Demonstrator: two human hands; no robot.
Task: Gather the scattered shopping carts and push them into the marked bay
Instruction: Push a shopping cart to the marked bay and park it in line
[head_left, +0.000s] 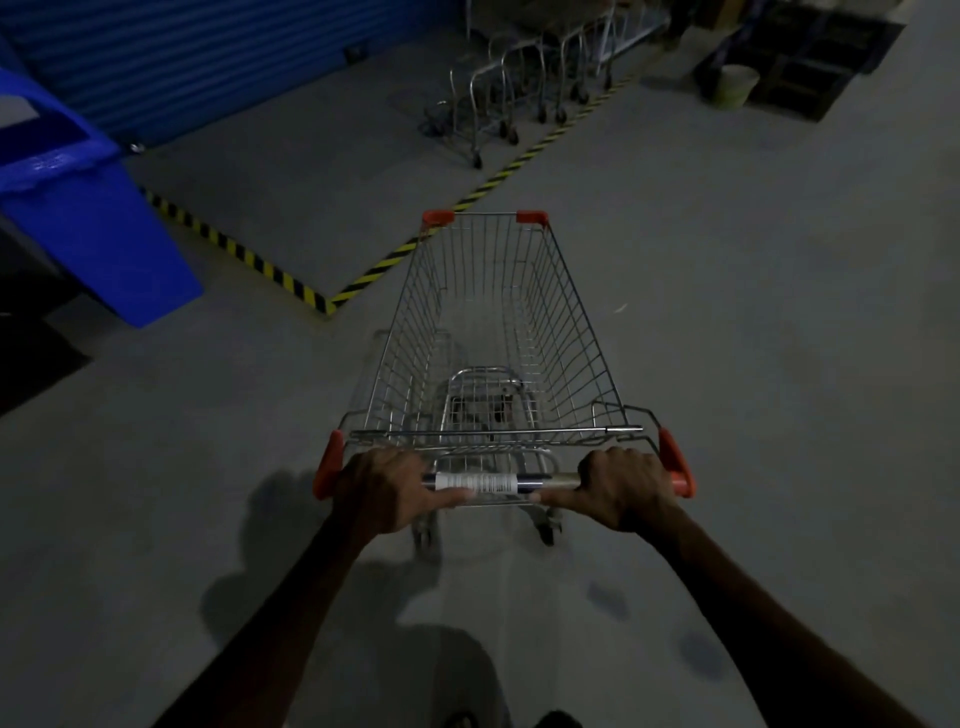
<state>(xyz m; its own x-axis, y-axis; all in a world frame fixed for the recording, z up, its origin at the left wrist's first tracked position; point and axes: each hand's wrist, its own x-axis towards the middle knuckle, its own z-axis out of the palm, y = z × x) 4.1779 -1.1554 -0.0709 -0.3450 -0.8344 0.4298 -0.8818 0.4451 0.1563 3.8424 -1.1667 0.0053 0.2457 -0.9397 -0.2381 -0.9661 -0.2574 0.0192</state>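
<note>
There is one camera, worn on the person's head, and it looks forward and down at the floor (753, 312). The cart (493, 332) is close, right below and in front of it. Past the cart, the striped floor line (363, 283) and more carts (514, 88) look far off.

Parked carts (524, 88) dim, top-cropped.

— What sort of place are we in?
— Dim storage/loading area of a shop, prob. We see bare concrete floor (753, 312), blue roller shutter (234, 57), yellow-black floor tape (249, 260) marking a bay w/ nested carts (514, 88), big blue bin (88, 208), dark pallets (810, 62) at the back.
</note>
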